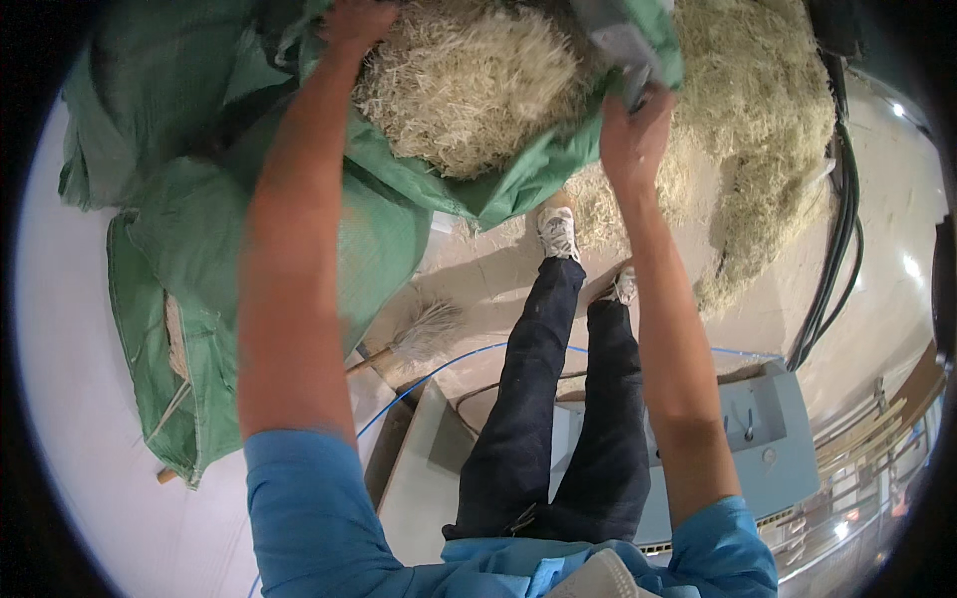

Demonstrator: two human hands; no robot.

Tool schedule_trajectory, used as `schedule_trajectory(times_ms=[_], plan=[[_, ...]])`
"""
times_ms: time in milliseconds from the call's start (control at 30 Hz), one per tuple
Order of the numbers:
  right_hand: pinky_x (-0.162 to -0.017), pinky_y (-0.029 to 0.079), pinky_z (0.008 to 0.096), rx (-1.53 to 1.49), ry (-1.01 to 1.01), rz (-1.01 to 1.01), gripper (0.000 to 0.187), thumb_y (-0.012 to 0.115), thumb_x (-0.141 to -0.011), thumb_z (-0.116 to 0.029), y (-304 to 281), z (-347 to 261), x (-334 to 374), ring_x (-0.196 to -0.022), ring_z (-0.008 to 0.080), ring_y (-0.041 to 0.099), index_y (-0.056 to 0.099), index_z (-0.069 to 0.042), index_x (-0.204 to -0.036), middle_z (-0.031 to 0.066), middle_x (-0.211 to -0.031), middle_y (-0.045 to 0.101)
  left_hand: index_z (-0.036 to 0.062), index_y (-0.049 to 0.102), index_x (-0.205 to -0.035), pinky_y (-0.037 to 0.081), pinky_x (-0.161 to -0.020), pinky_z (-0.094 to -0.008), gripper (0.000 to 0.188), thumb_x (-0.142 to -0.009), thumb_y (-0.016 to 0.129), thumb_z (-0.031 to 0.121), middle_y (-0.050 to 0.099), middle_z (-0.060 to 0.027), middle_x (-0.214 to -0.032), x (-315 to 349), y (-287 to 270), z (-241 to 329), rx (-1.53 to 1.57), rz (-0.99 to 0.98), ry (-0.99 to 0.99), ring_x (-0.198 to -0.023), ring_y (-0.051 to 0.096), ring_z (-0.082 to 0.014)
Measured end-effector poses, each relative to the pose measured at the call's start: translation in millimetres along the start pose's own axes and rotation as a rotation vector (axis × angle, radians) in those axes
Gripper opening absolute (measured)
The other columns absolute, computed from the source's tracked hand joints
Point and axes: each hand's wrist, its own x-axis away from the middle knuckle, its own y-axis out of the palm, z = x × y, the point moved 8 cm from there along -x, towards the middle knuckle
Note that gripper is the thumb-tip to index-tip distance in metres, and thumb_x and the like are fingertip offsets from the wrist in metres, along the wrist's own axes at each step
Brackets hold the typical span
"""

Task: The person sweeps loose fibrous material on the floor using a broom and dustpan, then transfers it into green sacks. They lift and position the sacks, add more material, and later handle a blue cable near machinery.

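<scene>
Both hands hold the green woven plastic sack (449, 189) of pale straw-like fibre (469, 85), left hand (354, 22) gripping its far rim, right hand (633, 130) clutching the near edge; seemingly still mostly full, with a large heap (758, 120) already on the floor.

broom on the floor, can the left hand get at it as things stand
Probably not right away. The left hand is up at the green sack, in its pale fibre. The broom lies far below, by the person's legs.

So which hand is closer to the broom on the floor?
Left. The left hand rests on the straw high above the broom; the right hand grips the green sack's edge, farther to the right.
</scene>
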Motion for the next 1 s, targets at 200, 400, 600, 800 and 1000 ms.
schedule_trajectory(times_ms=[200, 400, 600, 800, 1000], plan=[[-0.085, 0.048, 0.0560, 0.227, 0.169, -0.167, 0.064, 0.061, -0.088, -0.020, -30.4, 3.6, -14.0, -0.100, 0.0548, 0.058, 0.031, 0.001, -0.139, 0.0374, -0.111, 0.060, 0.0089, 0.043, -0.144, 0.038, -0.107, -0.0515, 0.078, -0.082, 0.072, 0.044, 0.047, -0.0206, -0.144, 28.7, -37.9, 10.7, 0.071, 0.158, 0.150, -0.133, 0.044, -0.0383], [-0.077, 0.048, 0.0421, -0.170, 0.329, -0.256, 0.046, 0.064, -0.087, -0.013, -119.2, 16.0, 101.5, -0.086, 0.0326, 0.061, 0.043, -0.002, -0.127, 0.0247, -0.097, 0.063, -0.0039, 0.046, -0.137, 0.034, -0.110, -0.0467, 0.050, -0.093, 0.063, 0.013, 0.049, -0.0244, -0.134, 189.4, -67.4, 97.8, 0.544, 0.194, 0.051, -0.133, 0.040, -0.0379], [-0.075, 0.049, 0.0454, -0.056, 0.565, -0.081, 0.045, 0.065, -0.087, -0.015, -194.8, 111.5, 127.6, -0.082, 0.0381, 0.064, 0.046, -0.007, -0.127, 0.0230, -0.092, 0.064, -0.0001, 0.053, -0.128, 0.047, -0.087, -0.0361, 0.036, -0.092, 0.058, 0.003, 0.060, -0.0131, -0.113, 350.9, -23.0, 228.7, 0.950, -0.212, 0.001, -0.094, 0.058, -0.0233], [-0.047, 0.041, 0.0270, -0.448, 0.791, 0.103, 0.026, 0.062, -0.095, -0.022, -290.2, 228.4, 157.8, -0.056, 0.0097, 0.049, 0.054, -0.003, -0.112, 0.0022, -0.072, 0.055, 0.0027, 0.056, -0.125, 0.051, -0.080, -0.0350, 0.033, -0.092, 0.058, 0.003, 0.064, -0.0113, -0.108, 397.8, -15.6, 359.9, 0.998, -0.526, 0.105, -0.091, 0.063, -0.0231], [-0.049, 0.046, 0.0347, -0.011, 1.021, 0.249, 0.046, 0.056, -0.096, -0.045, -448.5, 390.4, 204.0, -0.055, 0.0164, 0.055, 0.058, 0.001, -0.100, 0.0066, -0.064, 0.056, 0.0009, 0.055, -0.127, 0.051, -0.085, -0.0368, 0.036, -0.092, 0.060, 0.010, 0.064, -0.0159, -0.112, 331.6, -9.3, 476.4, 0.812, -0.573, 0.303, -0.098, 0.064, -0.0265]])
